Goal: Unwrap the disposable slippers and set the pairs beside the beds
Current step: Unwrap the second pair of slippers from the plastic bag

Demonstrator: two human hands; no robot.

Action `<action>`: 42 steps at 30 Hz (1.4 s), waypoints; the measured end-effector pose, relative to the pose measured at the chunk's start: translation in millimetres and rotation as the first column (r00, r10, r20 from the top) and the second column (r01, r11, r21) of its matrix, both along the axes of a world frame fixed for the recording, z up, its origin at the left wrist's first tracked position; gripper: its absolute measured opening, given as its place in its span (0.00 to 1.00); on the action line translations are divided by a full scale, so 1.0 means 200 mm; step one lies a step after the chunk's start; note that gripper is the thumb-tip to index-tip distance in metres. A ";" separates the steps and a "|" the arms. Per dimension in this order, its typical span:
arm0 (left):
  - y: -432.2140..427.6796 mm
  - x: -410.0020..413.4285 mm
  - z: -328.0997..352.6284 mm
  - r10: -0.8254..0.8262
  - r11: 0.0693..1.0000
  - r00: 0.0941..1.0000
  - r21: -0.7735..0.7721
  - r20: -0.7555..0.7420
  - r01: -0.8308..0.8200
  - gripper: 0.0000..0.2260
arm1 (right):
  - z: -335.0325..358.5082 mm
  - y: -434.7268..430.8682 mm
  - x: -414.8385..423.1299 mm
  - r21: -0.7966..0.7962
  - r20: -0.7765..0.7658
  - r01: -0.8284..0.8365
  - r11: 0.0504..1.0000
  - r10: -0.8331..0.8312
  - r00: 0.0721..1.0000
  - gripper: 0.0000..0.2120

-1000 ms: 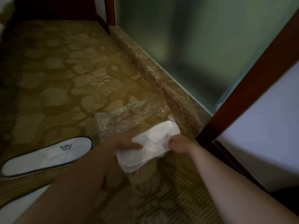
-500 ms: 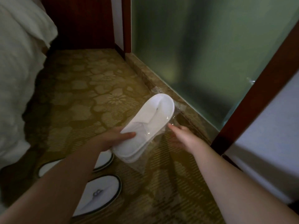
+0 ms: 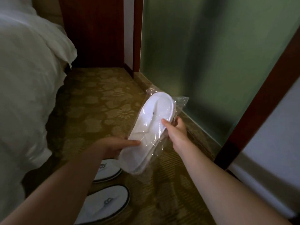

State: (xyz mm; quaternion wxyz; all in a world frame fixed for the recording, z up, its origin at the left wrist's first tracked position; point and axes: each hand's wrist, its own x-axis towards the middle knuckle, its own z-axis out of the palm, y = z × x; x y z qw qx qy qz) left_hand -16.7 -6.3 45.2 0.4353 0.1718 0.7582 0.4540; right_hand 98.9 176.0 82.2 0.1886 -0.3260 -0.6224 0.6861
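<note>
My left hand [image 3: 113, 144] and right hand [image 3: 176, 129] both pinch the bag [image 3: 164, 143] of slippers [image 3: 151, 127], up above the carpet [image 3: 103, 111] by the bed [image 3: 24, 78]. I'm unwrapping. Next, I think, pull the bag open.

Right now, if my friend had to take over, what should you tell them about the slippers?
Left hand: gripping the lower end of the wrapped slippers.
Right hand: pinching the plastic wrapper on their right side.
The pack is held in the air above the carpet.
Done: one unwrapped pair lies on the floor beside the bed.
Left: pull off this wrapper and set this pair down beside a bed.
</note>
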 end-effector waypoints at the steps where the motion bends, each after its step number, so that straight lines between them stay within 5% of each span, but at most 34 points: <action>1: 0.01 0.02 0.01 0.024 0.999 1.000 0.037 -0.002 -0.024 0.41 | 0.02 -0.01 0.01 0.033 0.005 -0.025 0.999 0.025 1.000 0.33; 8: 0.11 0.08 0.15 0.249 0.920 0.961 0.338 -0.118 -0.197 0.20 | 0.06 -0.12 0.05 0.212 0.152 -0.180 0.960 0.150 0.977 0.34; 11: 0.10 0.08 0.14 0.310 0.906 0.944 0.337 -0.118 -0.255 0.27 | 0.09 -0.15 0.06 0.268 0.175 -0.248 0.931 0.206 0.963 0.29; 17: 0.08 0.08 0.14 0.392 0.867 0.916 0.366 -0.083 -0.338 0.17 | 0.12 -0.16 0.08 0.406 0.208 -0.348 0.845 0.286 0.935 0.25; 23: 0.03 0.08 0.17 0.412 0.877 0.880 0.366 -0.235 -0.313 0.14 | 0.10 -0.11 0.07 0.538 0.140 -0.171 0.825 0.113 0.984 0.30; 27: -0.02 0.07 0.15 0.348 0.919 0.887 0.297 -0.302 -0.259 0.14 | 0.09 -0.05 0.10 0.807 0.063 -0.063 0.587 0.019 0.998 0.32; 33: -0.03 0.05 0.15 0.229 0.966 0.902 0.203 -0.366 -0.163 0.09 | 0.05 -0.01 0.14 0.968 0.183 -0.194 0.159 0.085 0.980 0.26; 39: -0.05 0.04 0.15 0.197 0.978 0.914 0.135 -0.354 -0.159 0.13 | 0.01 0.01 0.13 0.982 0.182 -0.185 0.020 0.109 0.977 0.21; 42: -0.07 0.05 0.15 0.122 0.990 0.937 0.105 -0.327 -0.092 0.31 | -0.01 0.02 0.12 0.996 0.081 -0.084 0.018 0.113 0.990 0.11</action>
